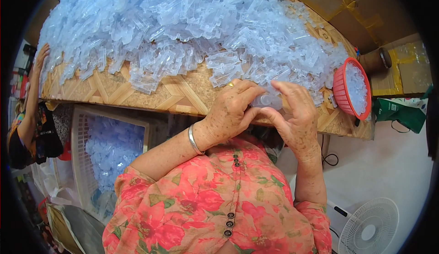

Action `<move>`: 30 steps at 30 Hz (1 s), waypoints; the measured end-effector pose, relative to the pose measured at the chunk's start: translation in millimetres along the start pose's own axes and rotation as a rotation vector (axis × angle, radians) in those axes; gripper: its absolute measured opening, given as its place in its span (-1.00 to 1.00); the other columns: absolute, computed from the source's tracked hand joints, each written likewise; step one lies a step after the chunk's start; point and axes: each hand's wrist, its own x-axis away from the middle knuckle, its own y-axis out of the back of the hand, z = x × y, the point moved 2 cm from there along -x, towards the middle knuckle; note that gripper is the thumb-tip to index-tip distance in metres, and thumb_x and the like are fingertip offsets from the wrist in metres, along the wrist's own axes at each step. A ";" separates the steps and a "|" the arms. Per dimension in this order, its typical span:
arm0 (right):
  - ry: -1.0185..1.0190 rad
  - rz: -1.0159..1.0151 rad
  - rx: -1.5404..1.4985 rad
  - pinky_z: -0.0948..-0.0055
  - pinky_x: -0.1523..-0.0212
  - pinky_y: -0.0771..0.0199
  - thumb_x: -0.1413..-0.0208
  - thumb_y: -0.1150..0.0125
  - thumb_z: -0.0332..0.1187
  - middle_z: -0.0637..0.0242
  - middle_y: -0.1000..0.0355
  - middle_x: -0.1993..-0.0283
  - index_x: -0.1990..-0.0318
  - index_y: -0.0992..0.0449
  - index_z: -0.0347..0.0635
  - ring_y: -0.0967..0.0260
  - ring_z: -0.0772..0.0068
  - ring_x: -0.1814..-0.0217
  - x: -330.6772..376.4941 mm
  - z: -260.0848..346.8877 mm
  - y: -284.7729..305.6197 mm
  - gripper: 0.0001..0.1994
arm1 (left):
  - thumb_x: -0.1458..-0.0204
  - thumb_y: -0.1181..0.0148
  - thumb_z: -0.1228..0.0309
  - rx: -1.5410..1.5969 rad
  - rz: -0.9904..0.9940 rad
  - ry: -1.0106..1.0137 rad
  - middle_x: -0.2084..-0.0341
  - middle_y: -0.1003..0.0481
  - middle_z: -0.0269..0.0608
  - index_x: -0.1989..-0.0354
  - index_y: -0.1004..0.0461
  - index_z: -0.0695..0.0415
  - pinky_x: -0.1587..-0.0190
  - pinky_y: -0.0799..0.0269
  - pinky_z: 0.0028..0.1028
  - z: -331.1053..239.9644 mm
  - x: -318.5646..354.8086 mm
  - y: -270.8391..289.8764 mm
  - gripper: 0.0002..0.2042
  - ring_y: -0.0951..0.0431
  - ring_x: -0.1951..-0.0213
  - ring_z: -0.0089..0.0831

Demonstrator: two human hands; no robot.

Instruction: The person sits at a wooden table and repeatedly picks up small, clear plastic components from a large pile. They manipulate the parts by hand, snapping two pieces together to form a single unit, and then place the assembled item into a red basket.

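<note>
At the near edge of the table, my left hand (233, 105) and my right hand (298, 117) meet around a small translucent plastic piece (267, 101). The left fingers are closed on its left side. My right thumb and forefinger curve about its right side, with the thumbs almost touching. Its exact shape is partly hidden by the fingers. Just beyond the hands spreads a large heap of similar translucent plastic pieces (183, 21), many of them flat and oblong.
A red plastic basket (343, 87) of small translucent parts stands at the table's right end. Below the table (183, 92), at left, a pale crate (80, 140) holds more parts. A white fan (368, 231) is at lower right. Another person's arm (33, 89) reaches the heap's left side.
</note>
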 end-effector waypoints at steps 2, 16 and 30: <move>-0.139 -0.018 0.009 0.22 0.17 -0.48 0.00 -0.49 -0.24 0.18 -0.55 0.18 -0.01 -0.57 -0.20 -0.52 0.13 0.17 7.7 -3.1 7.3 -0.57 | 0.05 -0.43 0.46 -0.044 -0.006 -0.014 0.10 -0.56 -0.08 -0.03 -0.56 0.17 0.17 -0.50 -0.27 -5.2 -0.7 2.6 -0.59 -0.56 0.20 -0.13; -0.798 0.482 -0.641 0.46 0.56 -0.41 -0.28 -0.26 -0.02 0.23 -0.55 0.50 -0.12 -0.43 -0.32 -0.45 0.50 0.63 13.4 -31.0 2.1 -0.49 | -0.19 -0.32 0.38 0.272 0.259 0.339 0.28 -0.65 -0.13 0.03 -0.63 0.19 0.34 -0.52 -0.46 0.3 -18.3 14.9 -0.77 -0.64 0.39 -0.43; -0.922 0.594 -0.820 0.56 0.66 -0.43 -0.28 -0.30 -0.01 0.26 -0.53 0.41 -0.06 -0.34 -0.22 -0.52 0.52 0.55 6.2 -38.2 -0.7 -0.52 | -0.28 -0.23 0.45 0.678 0.545 1.056 0.16 -0.65 -0.23 -0.16 -0.57 0.16 0.15 -0.66 -0.55 -3.8 -42.5 18.3 -0.70 -0.65 0.23 -0.58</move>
